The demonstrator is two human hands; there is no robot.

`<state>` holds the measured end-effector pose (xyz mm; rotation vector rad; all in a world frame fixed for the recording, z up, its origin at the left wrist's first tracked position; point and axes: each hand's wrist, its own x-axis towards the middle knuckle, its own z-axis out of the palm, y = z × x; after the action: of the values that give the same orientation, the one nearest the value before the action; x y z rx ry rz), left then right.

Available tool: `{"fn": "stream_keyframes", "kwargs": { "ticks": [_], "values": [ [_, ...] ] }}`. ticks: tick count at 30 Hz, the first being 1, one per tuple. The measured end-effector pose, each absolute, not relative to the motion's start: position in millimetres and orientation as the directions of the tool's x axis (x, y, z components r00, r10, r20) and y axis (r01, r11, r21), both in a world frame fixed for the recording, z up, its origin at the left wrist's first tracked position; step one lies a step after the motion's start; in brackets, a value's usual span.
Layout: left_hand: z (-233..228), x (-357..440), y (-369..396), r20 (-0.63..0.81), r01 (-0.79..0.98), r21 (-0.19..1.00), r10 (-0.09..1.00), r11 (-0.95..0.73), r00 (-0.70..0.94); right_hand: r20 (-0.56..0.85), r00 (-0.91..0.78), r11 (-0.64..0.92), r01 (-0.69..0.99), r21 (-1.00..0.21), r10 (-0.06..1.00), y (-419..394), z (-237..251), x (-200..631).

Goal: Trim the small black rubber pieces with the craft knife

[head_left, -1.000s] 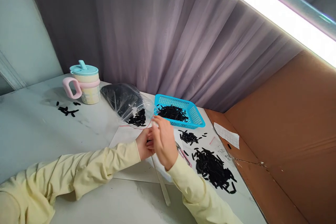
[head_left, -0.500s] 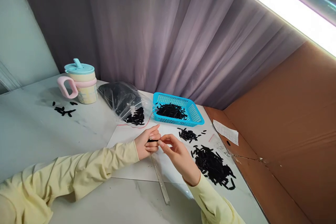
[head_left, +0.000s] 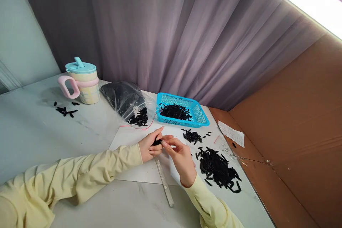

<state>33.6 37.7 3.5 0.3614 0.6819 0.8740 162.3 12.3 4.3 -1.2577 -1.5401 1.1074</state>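
Centrally, left hand (head_left: 149,146) and right hand (head_left: 179,156) meet, fingers curled, pinching one small black piece (head_left: 157,142) between them. Right of them: heap of slim glossy black pieces (head_left: 217,169). Above: turquoise mesh basket (head_left: 199,114), crinkled clear bag (head_left: 125,99). Upper left: pastel cup (head_left: 81,82). Slip (head_left: 231,133), print unreadable.

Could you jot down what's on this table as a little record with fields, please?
Left hand: pinches a small black piece at the fingertips
Right hand: fingertips meet the same piece
Under the hands: white sheet, clear strip
Big pile: loose black pieces, right of the hands
Blue basket: holds more black pieces
Clear bag: part full of them
Mug: pink handle, blue lid, far left
Right side: cardboard wall, paper slip
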Motion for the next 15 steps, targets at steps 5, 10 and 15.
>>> {"fn": "stream_keyframes", "kwargs": {
  "ticks": [5, 10, 15],
  "values": [
    [1, 32, 40, -0.346, -0.443, 0.744, 0.856, 0.5, 0.385, 0.1, -0.133, 0.126, 0.202, -0.971, 0.986, 10, 7, 168],
    [-5, 27, 42, -0.173, -0.218, 0.95, 0.959, 0.222, 0.222, 0.098, -0.154, 0.12, 0.136, -0.983, 0.983, 7, 4, 182],
    [-15, 24, 38, -0.084, -0.02, 0.996, 0.96, 0.092, 0.267, 0.078, -0.182, 0.092, 0.07, -0.993, 0.98, 8, -5, 191]
  ]
}}
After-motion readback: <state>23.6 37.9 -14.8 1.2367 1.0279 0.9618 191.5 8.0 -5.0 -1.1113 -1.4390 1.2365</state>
